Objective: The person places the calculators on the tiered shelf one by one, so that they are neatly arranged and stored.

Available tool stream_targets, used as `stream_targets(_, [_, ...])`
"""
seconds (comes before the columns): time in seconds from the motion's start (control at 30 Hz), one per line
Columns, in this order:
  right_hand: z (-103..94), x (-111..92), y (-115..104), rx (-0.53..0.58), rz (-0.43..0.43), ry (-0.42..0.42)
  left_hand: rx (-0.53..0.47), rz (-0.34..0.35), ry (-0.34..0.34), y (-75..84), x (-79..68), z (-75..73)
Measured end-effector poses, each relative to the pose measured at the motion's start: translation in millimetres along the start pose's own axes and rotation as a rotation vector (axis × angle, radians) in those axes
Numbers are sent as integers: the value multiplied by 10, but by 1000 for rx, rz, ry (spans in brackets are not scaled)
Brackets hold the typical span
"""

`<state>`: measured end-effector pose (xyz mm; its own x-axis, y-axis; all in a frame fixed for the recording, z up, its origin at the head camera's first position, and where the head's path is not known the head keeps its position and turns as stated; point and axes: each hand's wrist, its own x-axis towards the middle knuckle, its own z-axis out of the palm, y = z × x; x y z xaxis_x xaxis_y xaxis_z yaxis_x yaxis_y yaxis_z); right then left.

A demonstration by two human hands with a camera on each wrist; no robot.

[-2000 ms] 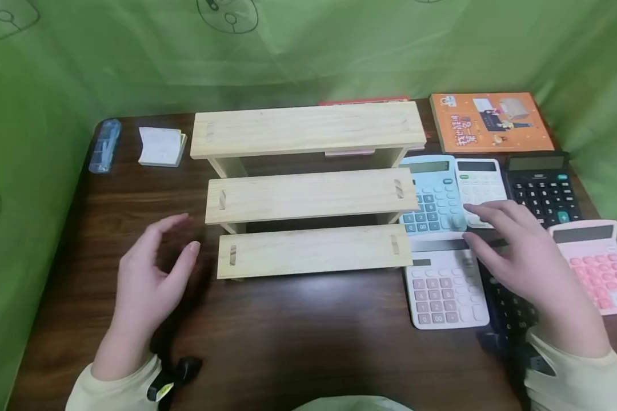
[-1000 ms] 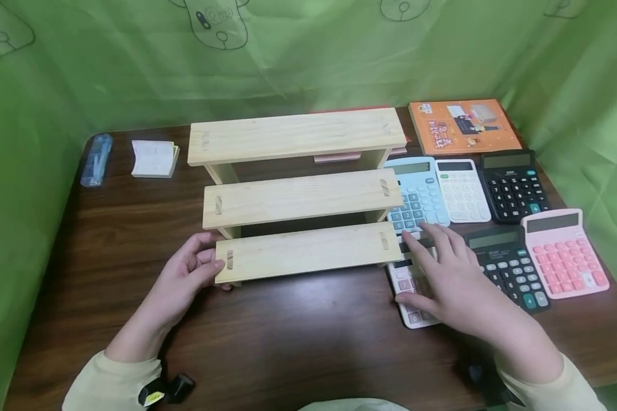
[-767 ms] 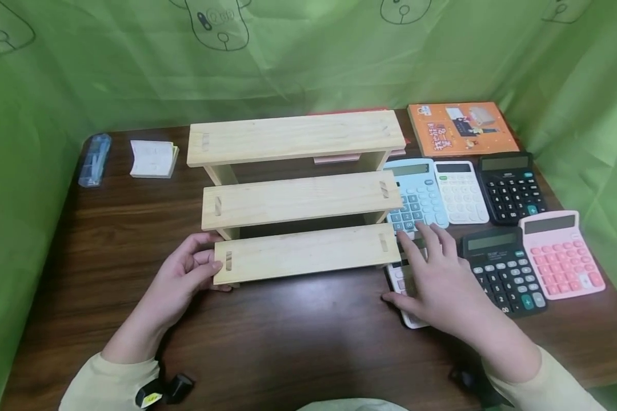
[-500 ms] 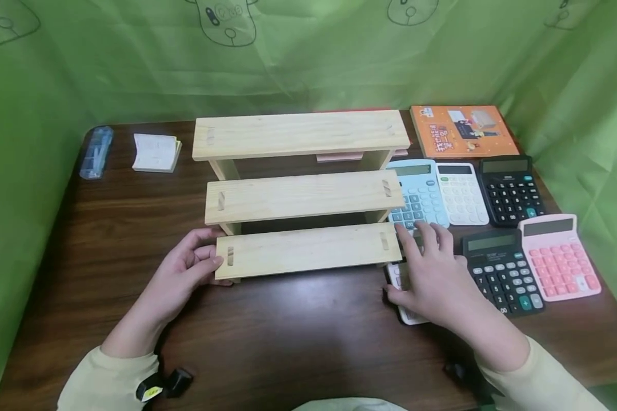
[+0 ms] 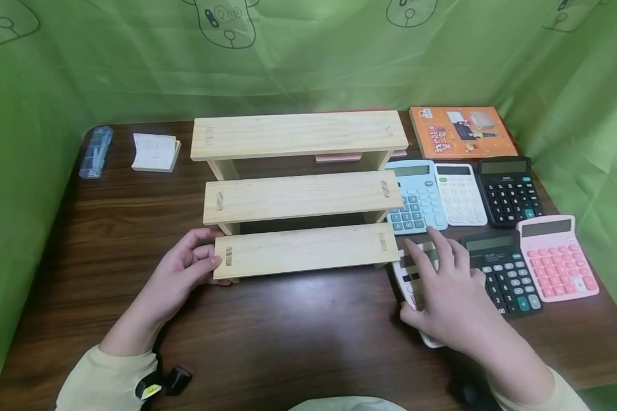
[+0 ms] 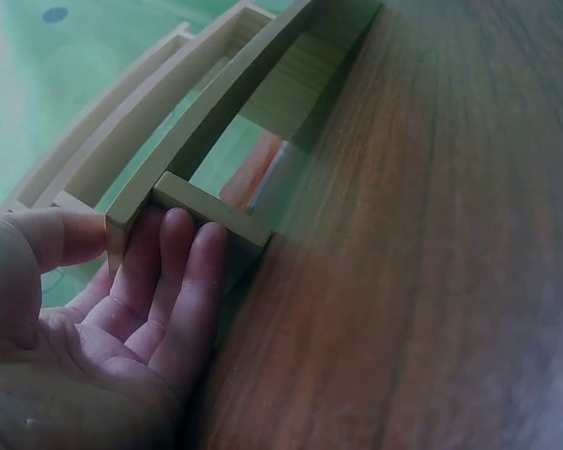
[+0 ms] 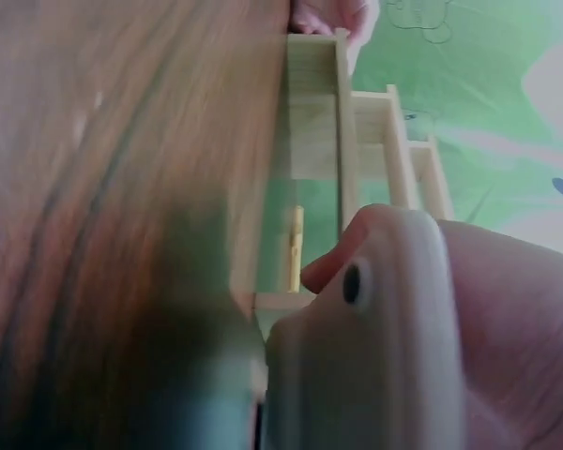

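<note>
Left fingers pinch a wooden rack while spread right fingers grip a white calculator.

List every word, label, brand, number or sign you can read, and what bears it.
"+": front black calculator, teal key.
"00": same calculator, bottom row.
Too small or blurred to read surely: lettering on the orange box; yellow wrist label; other calculator markings, including the white calculator in the right hand.
</note>
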<state>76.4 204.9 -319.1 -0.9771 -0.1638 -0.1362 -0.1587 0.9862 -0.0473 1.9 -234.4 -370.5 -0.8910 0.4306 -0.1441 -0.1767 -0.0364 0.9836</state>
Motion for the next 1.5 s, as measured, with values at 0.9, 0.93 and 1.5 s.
stream_targets(0.9, [-983,774,26,220,-192,443,76,-166,6,-126,97,-101])
stream_targets(0.93, [-998,817,-5,222,-192,443,76,-188,-2,-126,123,-117])
stream_targets(1.5, [-1121,1340,-365,286,-149,431,98,-244,-162,-123,264,-263])
